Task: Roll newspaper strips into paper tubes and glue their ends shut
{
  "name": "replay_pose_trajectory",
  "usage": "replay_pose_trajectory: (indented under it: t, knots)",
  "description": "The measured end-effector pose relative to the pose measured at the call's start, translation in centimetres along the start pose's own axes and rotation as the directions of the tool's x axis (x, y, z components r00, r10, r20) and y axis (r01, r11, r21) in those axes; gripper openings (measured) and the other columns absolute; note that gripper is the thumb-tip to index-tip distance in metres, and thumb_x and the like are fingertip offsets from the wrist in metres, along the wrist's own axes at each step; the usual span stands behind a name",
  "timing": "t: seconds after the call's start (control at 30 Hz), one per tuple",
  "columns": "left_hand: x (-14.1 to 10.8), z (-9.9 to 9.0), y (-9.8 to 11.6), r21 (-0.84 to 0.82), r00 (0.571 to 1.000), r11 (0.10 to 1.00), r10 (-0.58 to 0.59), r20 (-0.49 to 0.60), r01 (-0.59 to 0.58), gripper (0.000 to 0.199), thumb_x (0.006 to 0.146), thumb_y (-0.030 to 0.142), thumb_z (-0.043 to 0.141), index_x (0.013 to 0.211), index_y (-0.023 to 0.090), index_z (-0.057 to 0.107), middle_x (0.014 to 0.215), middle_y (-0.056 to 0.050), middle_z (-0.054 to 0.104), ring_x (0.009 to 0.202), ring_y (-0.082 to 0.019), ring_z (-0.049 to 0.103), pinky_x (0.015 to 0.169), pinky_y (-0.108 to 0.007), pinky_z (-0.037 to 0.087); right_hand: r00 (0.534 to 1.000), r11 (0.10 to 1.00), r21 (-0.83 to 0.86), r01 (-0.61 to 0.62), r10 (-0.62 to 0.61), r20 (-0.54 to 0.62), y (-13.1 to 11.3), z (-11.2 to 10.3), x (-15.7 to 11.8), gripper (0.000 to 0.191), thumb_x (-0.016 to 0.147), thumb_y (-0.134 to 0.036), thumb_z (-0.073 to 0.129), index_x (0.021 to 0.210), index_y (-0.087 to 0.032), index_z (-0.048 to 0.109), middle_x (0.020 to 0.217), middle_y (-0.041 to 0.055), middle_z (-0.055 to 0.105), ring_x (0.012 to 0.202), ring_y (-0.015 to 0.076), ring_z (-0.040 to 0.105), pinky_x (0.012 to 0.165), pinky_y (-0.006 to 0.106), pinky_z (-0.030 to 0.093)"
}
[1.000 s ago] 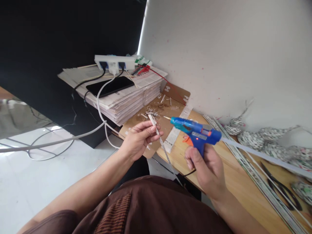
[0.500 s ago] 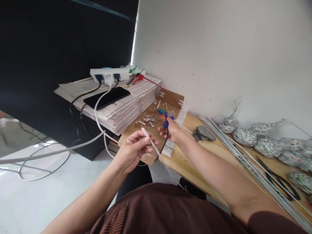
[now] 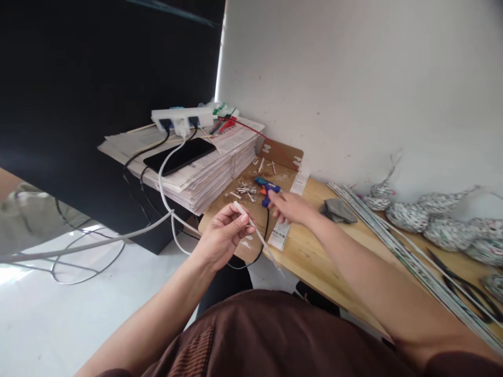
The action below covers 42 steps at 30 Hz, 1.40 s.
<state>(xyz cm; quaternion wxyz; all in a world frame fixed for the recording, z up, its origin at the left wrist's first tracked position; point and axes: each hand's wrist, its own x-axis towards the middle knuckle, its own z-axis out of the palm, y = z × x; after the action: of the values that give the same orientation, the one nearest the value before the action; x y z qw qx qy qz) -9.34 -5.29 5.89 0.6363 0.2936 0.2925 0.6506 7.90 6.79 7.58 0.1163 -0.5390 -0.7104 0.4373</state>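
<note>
My left hand [image 3: 231,230] is closed, pinching a thin white rolled-paper strip [image 3: 257,230] between thumb and fingers. The strip's far end slants down to the right past the table edge. A blue glue gun [image 3: 270,187] with an orange trigger rests on the brown cardboard [image 3: 212,214], its teal nose pointing left. Just right of its handle is my right hand [image 3: 291,207], fingers loosely bent and apart, the thumb tip close to or touching the handle. Small paper scraps [image 3: 247,191] lie heaped beside the gun's nose.
At left, a newspaper stack [image 3: 223,178] carries a phone [image 3: 181,156] and a white power strip [image 3: 184,116], with cables hanging down. Rightward on the wooden table [image 3: 310,241] are a grey cloth [image 3: 338,210], long paper rods [image 3: 393,246], black scissors [image 3: 467,288] and woven paper forms [image 3: 408,215].
My right hand has loosened from the glue gun and drawn slightly right, leaving the gun on the cardboard. My left hand still pinches the paper strip. The view has shifted a little.
</note>
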Motion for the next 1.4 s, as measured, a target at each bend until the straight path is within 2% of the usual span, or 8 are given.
replay_pose_trajectory:
  t: [0.1, 0.17, 0.3, 0.6, 0.8, 0.97, 1.13, 1.4]
  knots:
    - [0.4, 0.4, -0.4, -0.015, 1.000, 1.000, 0.009, -0.004, -0.009, 0.014, 0.075, 0.019, 0.073, 0.084, 0.017, 0.063, 0.078, 0.000, 0.060, 0.071, -0.008, 0.060, 0.066, -0.017, 0.054, 0.893, 0.922, 0.369, 0.120, -0.263, 0.366, 1.8, 1.8, -5.4, 0.050, 0.080, -0.063, 0.058, 0.092, -0.015, 0.063, 0.088, 0.0088, 0.068, 0.075, 0.0164, 0.066, 0.068, 0.027, 0.052]
    - [0.6, 0.9, -0.7, -0.022, 1.000, 1.000, 0.001, -0.005, -0.001, 0.015, 0.074, 0.019, 0.074, 0.085, 0.017, 0.064, 0.078, 0.001, 0.059, 0.069, -0.007, 0.059, 0.063, -0.016, 0.053, 0.923, 0.857, 0.498, 0.134, -0.291, 0.253, 3.2, 3.1, -8.3, 0.041, 0.075, -0.050, 0.071, 0.095, -0.016, 0.063, 0.086, 0.0048, 0.066, 0.074, 0.0132, 0.063, 0.072, 0.026, 0.051]
    - [1.0, 2.3, -1.2, -0.008, 0.999, 1.000, -0.029, 0.025, 0.029, 0.016, 0.072, 0.018, 0.075, 0.083, 0.017, 0.063, 0.079, 0.001, 0.059, 0.066, -0.006, 0.057, 0.059, -0.016, 0.053, 0.977, 0.851, 0.506, 0.143, -0.203, 0.065, 5.0, 3.4, -11.2, 0.034, 0.086, -0.047, 0.059, 0.082, -0.013, 0.063, 0.076, 0.0028, 0.060, 0.059, 0.0078, 0.053, 0.059, 0.022, 0.045]
    - [0.9, 4.6, -2.2, 0.033, 0.999, 0.999, -0.039, 0.007, 0.039, 0.017, 0.069, 0.019, 0.078, 0.081, 0.016, 0.065, 0.078, 0.001, 0.060, 0.065, -0.007, 0.057, 0.056, -0.016, 0.052, 0.983, 0.896, 0.407, 0.176, -0.182, -0.024, 5.2, 0.8, -13.6, 0.034, 0.092, -0.044, 0.050, 0.096, -0.016, 0.068, 0.066, -0.0007, 0.051, 0.051, 0.0066, 0.042, 0.048, 0.020, 0.032]
    - [1.3, 6.5, -0.4, 0.052, 0.999, 0.998, 0.041, 0.011, -0.042, 0.020, 0.065, 0.019, 0.080, 0.079, 0.017, 0.066, 0.080, 0.001, 0.063, 0.067, -0.008, 0.058, 0.055, -0.016, 0.051, 0.976, 0.882, 0.423, 0.209, -0.215, -0.035, 4.3, -1.1, -14.6, 0.038, 0.091, -0.049, 0.050, 0.104, -0.017, 0.066, 0.067, -0.0013, 0.048, 0.048, 0.0065, 0.041, 0.044, 0.020, 0.033]
    - [2.2, 7.0, 0.5, 0.047, 0.991, 0.989, 0.137, 0.010, -0.137, 0.016, 0.070, 0.017, 0.077, 0.081, 0.018, 0.065, 0.081, 0.001, 0.063, 0.068, -0.007, 0.058, 0.055, -0.013, 0.050, 0.970, 0.946, 0.231, 0.225, -0.195, -0.148, 4.7, -2.9, -17.5, 0.037, 0.091, -0.051, 0.049, 0.102, -0.020, 0.066, 0.070, -0.0004, 0.054, 0.053, 0.0087, 0.045, 0.049, 0.021, 0.036]
    - [2.4, 6.1, -2.2, 0.065, 0.999, 0.998, 0.028, -0.023, -0.027, 0.018, 0.068, 0.016, 0.079, 0.080, 0.016, 0.065, 0.079, 0.001, 0.063, 0.066, -0.007, 0.057, 0.055, -0.015, 0.052, 0.964, 0.979, -0.031, 0.202, -0.204, -0.169, 7.2, -3.5, -20.7, 0.034, 0.096, -0.041, 0.041, 0.089, -0.019, 0.067, 0.071, 0.0006, 0.059, 0.061, 0.0105, 0.048, 0.057, 0.023, 0.035]
    - [2.4, 6.2, -6.3, 0.060, 0.981, 0.980, -0.188, -0.048, 0.191, 0.021, 0.065, 0.017, 0.081, 0.081, 0.015, 0.068, 0.074, 0.001, 0.063, 0.065, -0.007, 0.060, 0.054, -0.014, 0.052, 0.986, 0.990, -0.089, 0.111, -0.121, -0.117, 10.6, -3.5, -22.6, 0.036, 0.097, -0.037, 0.040, 0.075, -0.018, 0.062, 0.064, -0.0008, 0.057, 0.058, 0.0105, 0.047, 0.058, 0.023, 0.032]
